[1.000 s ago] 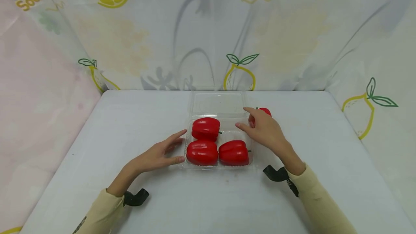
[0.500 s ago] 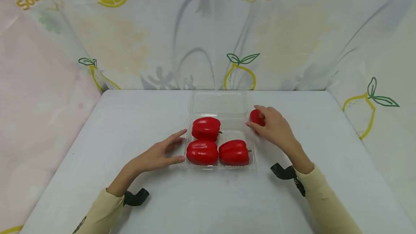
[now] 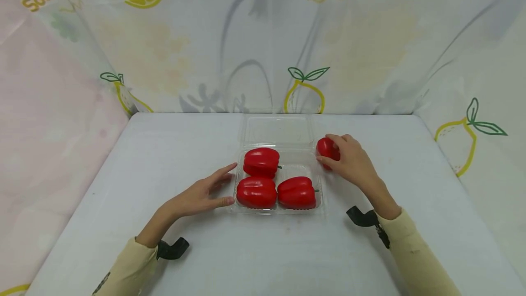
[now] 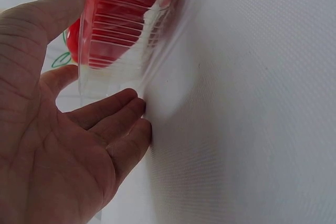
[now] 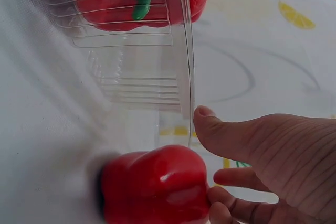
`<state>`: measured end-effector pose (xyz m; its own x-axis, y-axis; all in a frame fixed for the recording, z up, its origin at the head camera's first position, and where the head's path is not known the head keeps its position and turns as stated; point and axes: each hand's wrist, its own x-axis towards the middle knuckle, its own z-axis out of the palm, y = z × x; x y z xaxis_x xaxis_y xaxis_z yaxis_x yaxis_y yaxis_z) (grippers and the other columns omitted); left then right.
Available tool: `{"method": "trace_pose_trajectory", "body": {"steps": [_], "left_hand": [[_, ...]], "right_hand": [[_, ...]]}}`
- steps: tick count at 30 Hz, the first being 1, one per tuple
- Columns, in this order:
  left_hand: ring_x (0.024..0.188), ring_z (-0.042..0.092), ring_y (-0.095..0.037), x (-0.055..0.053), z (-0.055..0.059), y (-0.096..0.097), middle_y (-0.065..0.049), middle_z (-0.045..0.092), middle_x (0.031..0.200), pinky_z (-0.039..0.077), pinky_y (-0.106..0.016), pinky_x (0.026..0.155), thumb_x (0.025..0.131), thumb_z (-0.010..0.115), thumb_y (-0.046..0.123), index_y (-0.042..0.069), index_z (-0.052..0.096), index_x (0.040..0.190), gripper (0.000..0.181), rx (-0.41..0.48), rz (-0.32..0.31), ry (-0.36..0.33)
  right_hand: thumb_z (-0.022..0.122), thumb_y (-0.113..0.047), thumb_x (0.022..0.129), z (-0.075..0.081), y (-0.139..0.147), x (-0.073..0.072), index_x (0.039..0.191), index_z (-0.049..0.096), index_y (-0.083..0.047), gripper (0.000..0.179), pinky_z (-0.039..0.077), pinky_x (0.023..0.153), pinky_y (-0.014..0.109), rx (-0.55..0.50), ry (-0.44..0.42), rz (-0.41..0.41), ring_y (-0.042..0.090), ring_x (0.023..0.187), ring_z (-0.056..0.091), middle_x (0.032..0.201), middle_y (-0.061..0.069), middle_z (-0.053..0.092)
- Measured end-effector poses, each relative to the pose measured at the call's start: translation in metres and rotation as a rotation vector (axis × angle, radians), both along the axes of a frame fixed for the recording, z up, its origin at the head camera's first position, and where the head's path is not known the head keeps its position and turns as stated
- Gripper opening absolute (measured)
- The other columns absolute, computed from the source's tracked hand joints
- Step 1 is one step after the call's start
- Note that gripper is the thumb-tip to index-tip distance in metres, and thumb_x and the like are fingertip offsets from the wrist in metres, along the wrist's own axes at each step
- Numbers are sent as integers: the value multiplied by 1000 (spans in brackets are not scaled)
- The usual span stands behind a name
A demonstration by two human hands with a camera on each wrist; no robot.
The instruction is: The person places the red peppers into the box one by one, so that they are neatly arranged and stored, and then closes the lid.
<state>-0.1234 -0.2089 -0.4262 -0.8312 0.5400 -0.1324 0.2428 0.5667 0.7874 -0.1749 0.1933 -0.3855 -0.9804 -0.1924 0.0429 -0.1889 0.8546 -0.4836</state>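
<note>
One left hand (image 3: 201, 197), its fingers released, appears nearest on my remote feed, beside a clear container (image 3: 297, 168) on the tabletop (image 3: 267, 250) holding three red peppers (image 3: 256, 192), then the right hand (image 3: 353, 161), thumb apart, loosely bent fingers merely touching a fourth pepper (image 3: 326, 149) just right of the container, then a lemon-print backdrop (image 3: 246, 26).

The peppers (image 3: 256, 192) look glossy, the container (image 3: 293, 169) clear plastic.
</note>
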Motion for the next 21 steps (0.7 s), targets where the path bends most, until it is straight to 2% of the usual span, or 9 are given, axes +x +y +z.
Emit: {"method": "trace_pose_trajectory", "body": {"steps": [6, 13, 21], "left_hand": [[136, 43, -30, 0, 0, 0, -10, 46, 148, 45, -51, 101, 87, 73, 42, 33, 25, 156, 85, 0, -2, 0], [136, 43, -31, 0, 1, 0, -10, 45, 148, 46, -51, 101, 87, 74, 41, 33, 25, 156, 85, 0, -1, -3], [136, 43, -31, 0, 0, 0, -10, 45, 148, 44, -51, 102, 87, 74, 42, 34, 25, 156, 85, 4, 3, -15]], "right_hand": [[80, -25, 82, -1, 3, 2, 136, 51, -1, 66, 55, 82, 57, 5, 20, 3, 41, 112, 49, 121, 24, 51], [76, -19, 86, -1, 6, 4, 131, 55, 1, 54, 54, 82, 59, 18, 62, 18, 43, 114, 46, 123, 26, 49], [75, -14, 85, 0, 9, 3, 129, 57, -1, 49, 52, 85, 61, 11, 74, 39, 46, 122, 40, 137, 25, 44]]}}
